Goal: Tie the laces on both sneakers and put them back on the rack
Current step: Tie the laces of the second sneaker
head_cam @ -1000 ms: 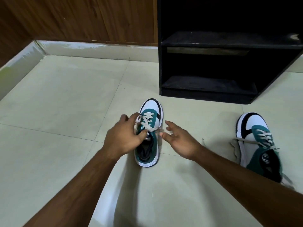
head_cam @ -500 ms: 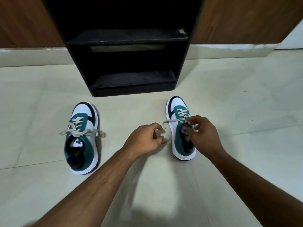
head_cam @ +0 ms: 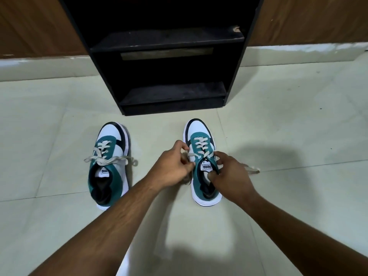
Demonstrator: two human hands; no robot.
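Note:
Two teal, white and black sneakers stand on the tiled floor, toes toward a black rack [head_cam: 171,96]. The left sneaker [head_cam: 109,164] has a loose grey knot across its tongue, with the lace ends spread to both sides. The right sneaker [head_cam: 202,148] sits between my hands. My left hand [head_cam: 173,166] pinches a lace end at the shoe's left side. My right hand [head_cam: 231,174] grips the lace at the collar on the shoe's right side. A free lace end [head_cam: 252,169] lies on the floor to the right.
The rack has two dark shelves with nothing on them, and stands against a wood-panelled wall [head_cam: 310,18] with a pale skirting. Pale floor tiles [head_cam: 298,120] surround the shoes on both sides and in front.
The view turned from the left shoe to the right one. Both hands moved onto the right sneaker, closer to its tongue, and closed on its lace.

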